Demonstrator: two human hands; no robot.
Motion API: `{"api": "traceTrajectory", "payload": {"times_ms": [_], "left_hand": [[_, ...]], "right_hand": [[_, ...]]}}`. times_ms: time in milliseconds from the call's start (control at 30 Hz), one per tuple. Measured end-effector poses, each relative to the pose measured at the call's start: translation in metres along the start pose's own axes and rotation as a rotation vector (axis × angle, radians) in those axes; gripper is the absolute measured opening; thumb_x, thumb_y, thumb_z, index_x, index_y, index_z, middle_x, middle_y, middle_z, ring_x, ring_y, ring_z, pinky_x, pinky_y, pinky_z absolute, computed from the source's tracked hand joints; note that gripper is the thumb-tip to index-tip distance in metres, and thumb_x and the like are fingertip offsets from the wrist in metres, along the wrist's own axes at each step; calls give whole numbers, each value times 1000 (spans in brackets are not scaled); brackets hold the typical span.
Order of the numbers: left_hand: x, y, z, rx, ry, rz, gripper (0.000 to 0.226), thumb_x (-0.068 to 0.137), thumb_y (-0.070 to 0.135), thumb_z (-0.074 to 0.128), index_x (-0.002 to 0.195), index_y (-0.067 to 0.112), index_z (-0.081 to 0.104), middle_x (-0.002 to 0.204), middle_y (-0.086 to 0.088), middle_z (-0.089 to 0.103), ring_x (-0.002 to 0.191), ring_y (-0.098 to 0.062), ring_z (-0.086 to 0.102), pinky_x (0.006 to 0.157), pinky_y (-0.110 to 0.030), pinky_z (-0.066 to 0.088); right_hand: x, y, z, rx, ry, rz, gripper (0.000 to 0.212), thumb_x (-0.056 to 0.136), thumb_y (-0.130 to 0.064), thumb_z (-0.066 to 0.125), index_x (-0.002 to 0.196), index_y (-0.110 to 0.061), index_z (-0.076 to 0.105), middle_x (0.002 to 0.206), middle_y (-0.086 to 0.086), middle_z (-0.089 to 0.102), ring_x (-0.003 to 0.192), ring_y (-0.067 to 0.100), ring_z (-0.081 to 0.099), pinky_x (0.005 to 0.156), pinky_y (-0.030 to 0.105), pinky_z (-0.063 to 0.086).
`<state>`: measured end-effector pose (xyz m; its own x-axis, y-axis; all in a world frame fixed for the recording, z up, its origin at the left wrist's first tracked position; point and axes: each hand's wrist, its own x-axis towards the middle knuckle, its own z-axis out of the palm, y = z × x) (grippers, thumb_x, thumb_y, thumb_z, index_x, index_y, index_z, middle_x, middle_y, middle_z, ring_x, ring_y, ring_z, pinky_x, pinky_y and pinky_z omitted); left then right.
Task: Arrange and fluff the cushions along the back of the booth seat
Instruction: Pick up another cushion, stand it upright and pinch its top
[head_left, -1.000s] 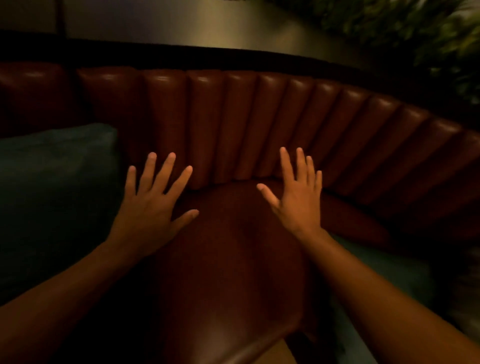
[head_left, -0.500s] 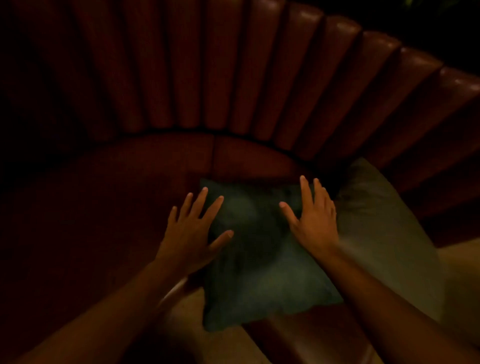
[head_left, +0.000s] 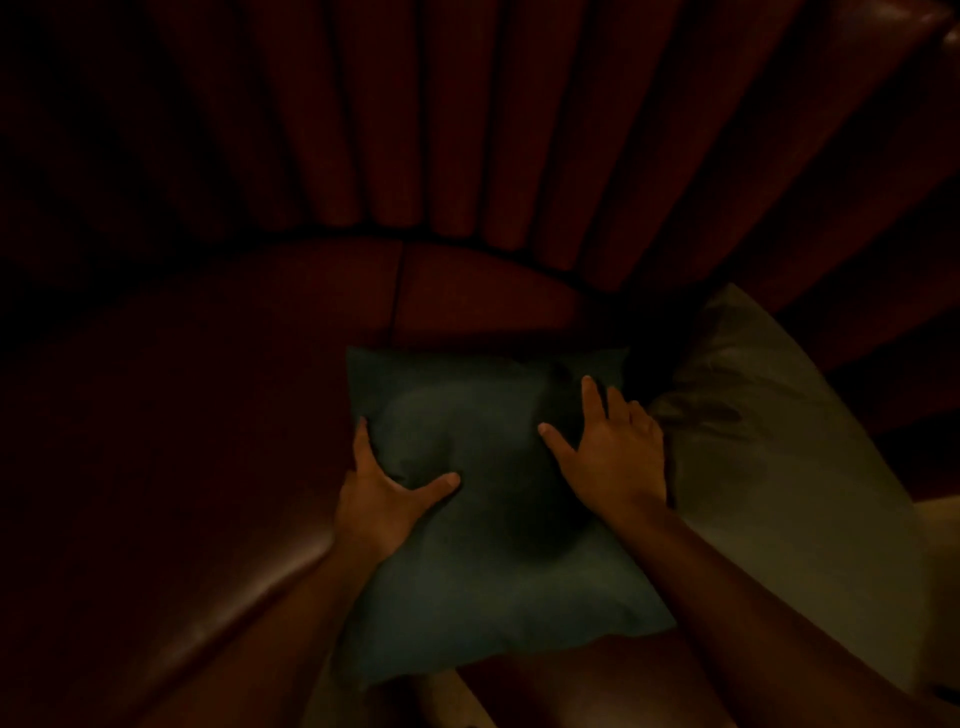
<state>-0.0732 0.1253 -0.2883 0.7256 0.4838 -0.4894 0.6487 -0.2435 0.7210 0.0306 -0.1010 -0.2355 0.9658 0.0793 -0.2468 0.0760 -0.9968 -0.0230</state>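
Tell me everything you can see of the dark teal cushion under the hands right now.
The dark teal cushion is square, soft plain fabric, lying flat on the red-brown seat, its far edge short of the ribbed backrest. Its near corner overhangs the seat's front. The left hand grips its left edge, thumb on top; the right hand presses flat, denting it. The pale cushion sits against its right side.

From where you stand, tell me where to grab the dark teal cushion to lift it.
Probably by its two side edges. The dark teal cushion lies flat on the seat, so wrap fingers under from left and right. The left hand already grips the left edge; the right hand lies on top.
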Motion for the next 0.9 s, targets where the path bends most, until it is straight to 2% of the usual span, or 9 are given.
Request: {"api": "traceTrajectory", "payload": {"times_ms": [233, 367, 400, 500, 567, 633, 700, 800, 900], "left_hand": [[-1, -2, -25, 5, 89, 239, 91, 72, 49, 85, 150, 36, 39, 135, -1, 64, 121, -25, 61, 97, -26, 44], [-2, -10, -51, 7, 148, 425, 49, 88, 31, 75, 135, 27, 63, 116, 3, 74, 95, 11, 63, 82, -1, 41], [-4, -10, -59, -18, 177, 460, 42, 89, 26, 74, 130, 27, 66, 107, 7, 76, 87, 15, 62, 76, -1, 44], [-8, -12, -93, -90, 280, 535, 38, 90, 20, 73, 123, 36, 65, 87, 37, 66, 78, 2, 65, 71, -17, 52], [-3, -32, -129, -76, 356, 563, 34, 90, 25, 71, 121, 37, 66, 87, 47, 61, 74, 0, 62, 69, -14, 48], [3, -60, -171, -48, 428, 523, 30, 92, 34, 70, 121, 39, 65, 92, 39, 66, 74, 0, 60, 71, -12, 46], [6, -95, -212, 21, 478, 412, 31, 93, 40, 67, 124, 40, 64, 101, 17, 71, 83, -9, 65, 76, -10, 44], [4, -145, -250, 213, 483, 234, 36, 96, 28, 63, 132, 23, 64, 120, -12, 71, 101, -28, 69, 86, -29, 47], [-7, -176, -256, 111, 301, 49, 55, 95, 40, 61, 147, 32, 48, 140, -3, 59, 124, -25, 59, 106, -36, 43]], "right_hand": [[-3, -29, -5, -168, -115, -40, 88, 91, -83, 14, 162, -34, -4, 171, 11, 3, 149, 44, 24, 119, 57, 18], [-11, -51, -7, -138, -216, -67, 88, 89, -86, 15, 159, -40, -12, 171, 9, -8, 152, 49, 12, 119, 59, 20], [-13, -57, -6, -105, -226, -67, 88, 88, -86, 15, 159, -43, -13, 171, 7, -9, 152, 48, 10, 119, 60, 19], [-18, -65, -3, -3, -204, -53, 84, 88, -85, 15, 158, -47, -13, 171, 5, -7, 153, 46, 11, 120, 60, 17], [-21, -67, -1, 42, -213, -33, 82, 91, -82, 17, 159, -44, -11, 172, 6, -3, 153, 44, 14, 121, 57, 20], [-23, -70, 4, 64, -251, -30, 81, 94, -78, 21, 160, -42, -9, 172, 7, -1, 153, 42, 17, 121, 55, 22], [-25, -84, 9, 126, -296, -53, 81, 94, -78, 23, 160, -42, -8, 172, 6, 0, 153, 39, 18, 121, 55, 24], [-31, -119, 24, 305, -344, -122, 84, 90, -82, 25, 160, -44, -5, 172, 3, 4, 154, 34, 18, 121, 53, 23], [-38, -162, 41, 463, -355, -121, 103, 75, -92, 28, 160, -43, -3, 171, 2, 11, 154, 29, 22, 122, 52, 25]]}}
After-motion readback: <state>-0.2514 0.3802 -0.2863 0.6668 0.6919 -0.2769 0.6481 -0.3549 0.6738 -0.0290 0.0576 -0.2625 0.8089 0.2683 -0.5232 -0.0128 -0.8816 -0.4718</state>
